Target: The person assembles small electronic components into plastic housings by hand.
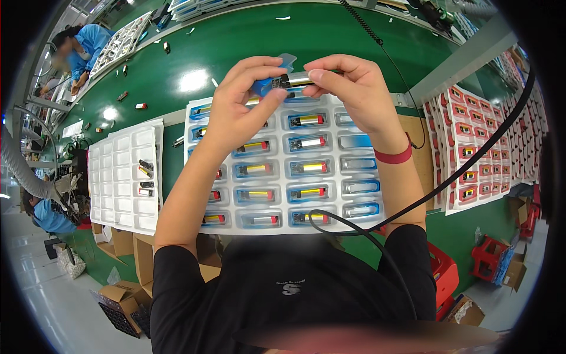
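Left hand (239,103) and right hand (354,88) each have their grip clamped on one small silver rectangular cell with a blue end (282,81). It is held above the white moulded plastic tray (330,221) of similar cells on the green surface (247,35).

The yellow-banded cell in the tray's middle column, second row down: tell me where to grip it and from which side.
Grip that cell across its long edges, coming straight down from above. It lies flat and lengthwise in its pocket of the clear tray, so only its top face and edges are open, and the pocket walls likely block a side approach. Both the left hand and right hand are busy with a small silver piece.
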Demonstrator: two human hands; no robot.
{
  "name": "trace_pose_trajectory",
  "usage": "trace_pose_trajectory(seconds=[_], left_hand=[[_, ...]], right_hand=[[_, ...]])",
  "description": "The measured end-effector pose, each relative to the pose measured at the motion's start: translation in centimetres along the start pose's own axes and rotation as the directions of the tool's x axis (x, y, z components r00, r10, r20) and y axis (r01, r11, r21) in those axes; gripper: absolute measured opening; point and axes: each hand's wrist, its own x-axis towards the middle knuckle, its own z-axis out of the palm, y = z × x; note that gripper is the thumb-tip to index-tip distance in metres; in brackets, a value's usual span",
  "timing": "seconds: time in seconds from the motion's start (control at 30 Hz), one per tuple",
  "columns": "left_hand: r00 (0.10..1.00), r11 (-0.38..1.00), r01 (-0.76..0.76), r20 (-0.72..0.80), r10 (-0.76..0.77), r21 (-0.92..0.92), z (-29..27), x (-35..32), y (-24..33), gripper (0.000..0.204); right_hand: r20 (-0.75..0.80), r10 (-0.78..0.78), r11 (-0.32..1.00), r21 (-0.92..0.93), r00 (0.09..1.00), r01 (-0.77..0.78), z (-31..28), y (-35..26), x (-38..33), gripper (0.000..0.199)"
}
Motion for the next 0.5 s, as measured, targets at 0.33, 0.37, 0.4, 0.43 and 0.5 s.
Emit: trace_pose_trajectory(seconds=[0.33, 0.37, 0.4, 0.43, 0.5], left_hand=[[0.968, 0.882, 0.250, 0.109, -0.226, -0.400, 0.4, -0.3, 0.9, 0.030], [0.954, 0.823, 0.301, 0.147, -0.262, -0.481, 0.5, -0.3, 1.0, 0.035], [0.955, 0.824, 0.296, 0.140, -0.261, -0.484, 0.5, -0.5, 0.8, 0.035], [0.941, 0.752, 0.335, 0.169, -0.292, -0.568, 0.6, -0.7, 0.5, 0.040], [0.928, 0.667, 0.365, 0.193, -0.320, -0.649, 0.7, -1.1, 0.4, 0.044]], right_hand=[[0.081, -0.100, 0.992, -0.067, 0.992, 0.106, -0.3, 0.1, -0.1, 0.016], [0.062, -0.175, 0.978, -0.107, 0.983, 0.181, -0.2, 0.2, -0.2, 0.017], [0.070, -0.174, 0.977, -0.109, 0.982, 0.181, -0.1, 0.1, -0.3, 0.017], [0.044, -0.190, 0.959, -0.206, 0.981, 0.195, 0.1, -0.1, -0.4, 0.018], [0.029, -0.204, 0.931, -0.303, 0.979, 0.203, 0.5, -0.2, -0.5, 0.019]])
